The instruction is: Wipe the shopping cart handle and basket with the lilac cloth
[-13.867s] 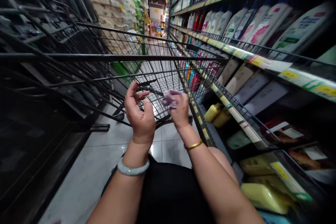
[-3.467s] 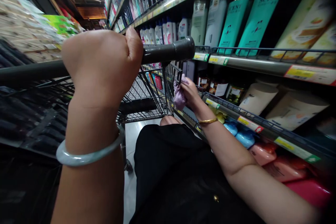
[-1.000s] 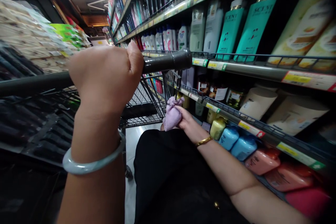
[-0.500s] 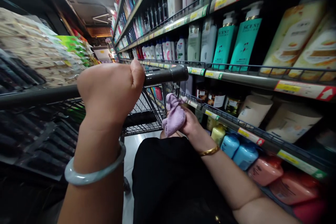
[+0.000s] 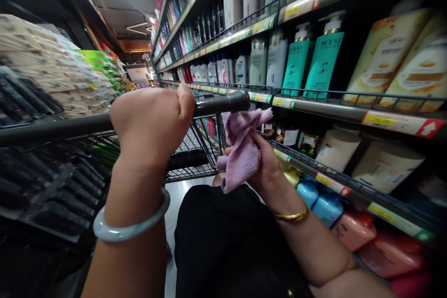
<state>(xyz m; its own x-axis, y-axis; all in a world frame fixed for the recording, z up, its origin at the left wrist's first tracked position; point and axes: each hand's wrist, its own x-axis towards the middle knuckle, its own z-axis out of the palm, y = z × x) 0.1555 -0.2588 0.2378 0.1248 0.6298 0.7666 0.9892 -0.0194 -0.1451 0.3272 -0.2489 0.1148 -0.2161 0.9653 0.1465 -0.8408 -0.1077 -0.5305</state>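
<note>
My left hand (image 5: 153, 121) is wrapped round the dark handle (image 5: 220, 105) of a shopping cart, with a pale bangle on its wrist. To its right, my right hand (image 5: 267, 158) grips a crumpled purple cloth (image 5: 242, 149) just below the right end of the handle. Folds of cloth hide part of the fingers. A gold bracelet circles the right wrist. Below and beyond the handle shows the wire basket (image 5: 206, 139) of the cart.
Shelves (image 5: 314, 111) of bottles and jars run along the right, including teal pump bottles (image 5: 323, 63). Stacked packages (image 5: 45, 65) line the left. Pale floor (image 5: 171, 237) shows beneath the cart, left of my black clothing (image 5: 223, 237).
My right hand has risen slightly and come closer with the purple cloth, which now looks more spread out near the handle. My left hand stays on the handle.
</note>
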